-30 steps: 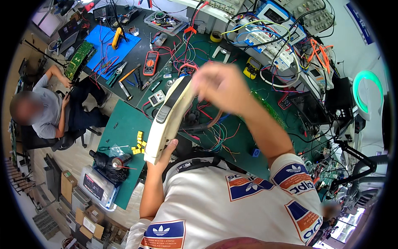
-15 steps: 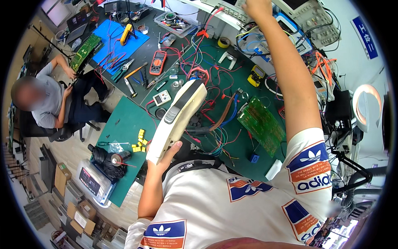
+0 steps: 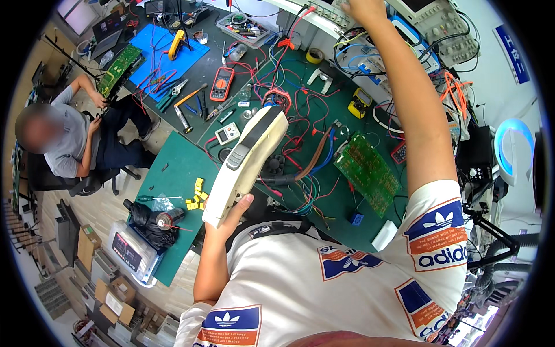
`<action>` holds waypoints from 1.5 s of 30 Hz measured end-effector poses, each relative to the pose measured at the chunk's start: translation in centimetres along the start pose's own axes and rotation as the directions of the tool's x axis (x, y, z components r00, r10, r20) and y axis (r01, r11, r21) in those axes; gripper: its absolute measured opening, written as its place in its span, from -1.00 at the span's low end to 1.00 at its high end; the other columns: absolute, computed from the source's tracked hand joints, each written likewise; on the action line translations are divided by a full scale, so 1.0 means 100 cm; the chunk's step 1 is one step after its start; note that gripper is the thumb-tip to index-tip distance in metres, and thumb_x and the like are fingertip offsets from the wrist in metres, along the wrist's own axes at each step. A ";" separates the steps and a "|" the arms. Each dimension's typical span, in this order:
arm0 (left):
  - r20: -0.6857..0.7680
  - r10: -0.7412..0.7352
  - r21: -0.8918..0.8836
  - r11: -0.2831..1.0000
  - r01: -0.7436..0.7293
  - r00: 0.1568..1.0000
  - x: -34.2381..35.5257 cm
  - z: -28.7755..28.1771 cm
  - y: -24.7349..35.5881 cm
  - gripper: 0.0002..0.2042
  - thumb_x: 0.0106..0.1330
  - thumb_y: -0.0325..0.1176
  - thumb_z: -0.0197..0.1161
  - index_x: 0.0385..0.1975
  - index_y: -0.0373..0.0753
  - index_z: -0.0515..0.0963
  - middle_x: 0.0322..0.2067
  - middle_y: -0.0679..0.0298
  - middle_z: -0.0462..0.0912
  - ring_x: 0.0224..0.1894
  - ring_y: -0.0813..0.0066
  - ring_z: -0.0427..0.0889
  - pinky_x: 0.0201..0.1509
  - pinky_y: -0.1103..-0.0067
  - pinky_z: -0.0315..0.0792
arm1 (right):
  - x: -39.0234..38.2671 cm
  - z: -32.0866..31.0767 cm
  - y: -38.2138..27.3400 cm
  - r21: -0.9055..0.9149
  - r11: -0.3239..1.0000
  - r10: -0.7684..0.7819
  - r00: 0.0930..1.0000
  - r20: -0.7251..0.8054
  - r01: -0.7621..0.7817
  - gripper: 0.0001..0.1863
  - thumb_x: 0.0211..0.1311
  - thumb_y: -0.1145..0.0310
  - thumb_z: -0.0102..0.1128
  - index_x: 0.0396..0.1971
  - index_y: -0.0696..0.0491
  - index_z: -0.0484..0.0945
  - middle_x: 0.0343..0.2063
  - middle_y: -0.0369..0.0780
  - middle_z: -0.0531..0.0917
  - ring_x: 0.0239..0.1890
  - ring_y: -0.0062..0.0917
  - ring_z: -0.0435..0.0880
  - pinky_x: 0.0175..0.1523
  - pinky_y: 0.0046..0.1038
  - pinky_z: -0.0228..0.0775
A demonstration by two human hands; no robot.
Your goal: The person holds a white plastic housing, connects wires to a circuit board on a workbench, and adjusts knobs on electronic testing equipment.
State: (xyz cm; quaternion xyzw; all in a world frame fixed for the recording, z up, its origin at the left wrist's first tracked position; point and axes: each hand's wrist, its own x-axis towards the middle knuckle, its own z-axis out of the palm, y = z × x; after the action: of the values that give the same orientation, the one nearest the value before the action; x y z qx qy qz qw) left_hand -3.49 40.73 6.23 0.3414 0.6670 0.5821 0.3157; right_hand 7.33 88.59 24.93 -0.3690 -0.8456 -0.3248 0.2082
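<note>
My left hand [image 3: 232, 216] is closed round the lower end of a long cream-coloured handheld appliance [image 3: 245, 165], with a black strip and a grey ribbed slide on its top. It is tilted up and away over the near edge of the green bench mat. My right arm reaches far up. At the top edge, my right hand [image 3: 365, 10] is at the front of a bench instrument [image 3: 329, 13] on the shelf; its fingers are partly cut off, so their grip is unclear. Beyond the appliance's tip lies a round red-rimmed part [image 3: 277, 99] among wires.
A green circuit board [image 3: 367, 173], a yellow meter [image 3: 359, 104] and a red multimeter [image 3: 221, 84] lie on the bench amid tangled leads. Yellow blocks [image 3: 199, 191] and a spray can [image 3: 167, 218] are at left. A seated co-worker [image 3: 75, 133] holds another board. A ring lamp [image 3: 514, 147] stands right.
The ring lamp's light looks blue now instead of warm white. My right hand has shifted slightly up and right at the instrument. The appliance is nearly still in my left hand.
</note>
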 end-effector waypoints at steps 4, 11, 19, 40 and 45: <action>0.030 -0.015 0.006 1.000 0.015 0.999 0.001 -0.002 0.002 -0.60 0.06 -0.36 0.45 -0.11 -0.37 0.56 -0.30 0.16 0.68 -0.28 0.50 0.62 -0.16 0.59 0.46 | -0.002 -0.023 0.004 0.072 0.997 -0.035 0.992 0.122 0.026 -0.46 -0.11 0.26 0.36 -0.10 0.19 0.43 -0.12 -0.01 0.48 0.06 -0.14 0.38 0.14 -0.22 0.30; 0.022 -0.008 -0.001 1.000 0.008 1.000 0.003 -0.001 0.002 -0.62 0.08 -0.43 0.43 -0.09 -0.38 0.54 -0.30 0.21 0.66 -0.29 0.56 0.58 -0.18 0.62 0.45 | -0.068 -0.090 -0.044 0.473 0.813 -0.043 0.846 -0.531 0.339 -0.81 0.08 0.35 0.30 -0.34 0.14 0.60 -0.37 -0.18 0.66 -0.30 -0.44 0.63 -0.12 -0.48 0.42; 0.061 -0.148 -0.079 0.985 0.153 0.987 0.005 -0.002 0.001 -0.52 0.09 -0.48 0.40 0.04 -0.37 0.45 -0.09 0.17 0.57 -0.09 0.43 0.53 0.02 0.55 0.39 | -0.298 -0.054 -0.123 0.849 0.087 0.275 0.832 0.482 -0.521 -0.91 0.25 0.50 0.12 -0.29 0.18 0.55 -0.45 -0.33 0.60 -0.47 -0.75 0.51 -0.36 -0.67 0.36; 0.282 -0.395 0.054 0.916 0.397 0.874 0.074 0.008 -0.019 -0.63 -0.10 -0.30 0.52 -0.33 -0.33 0.56 -0.61 0.41 0.51 -0.69 0.75 0.35 -0.69 0.75 0.19 | -0.422 0.018 -0.241 0.221 -0.625 -0.302 0.493 0.816 -0.748 -0.82 0.24 0.42 0.12 -0.20 0.16 0.50 -0.42 -0.26 0.60 -0.35 -0.61 0.60 -0.22 -0.57 0.45; 0.355 -0.454 0.129 0.890 0.438 0.817 0.085 0.049 -0.021 -0.63 -0.09 -0.30 0.53 -0.34 -0.33 0.55 -0.60 0.38 0.53 -0.70 0.74 0.36 -0.69 0.75 0.19 | -0.406 0.004 -0.220 0.109 -0.839 -0.187 0.470 0.863 -0.534 -0.88 0.27 0.40 0.10 -0.30 0.14 0.48 -0.54 -0.29 0.53 -0.44 -0.59 0.55 -0.28 -0.55 0.43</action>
State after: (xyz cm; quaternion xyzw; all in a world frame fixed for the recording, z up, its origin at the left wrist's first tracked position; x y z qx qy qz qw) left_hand -4.51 50.29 3.39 0.2873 0.6673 0.4017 0.5575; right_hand 16.59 57.65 -8.14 -0.3595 -0.3009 0.8243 0.3174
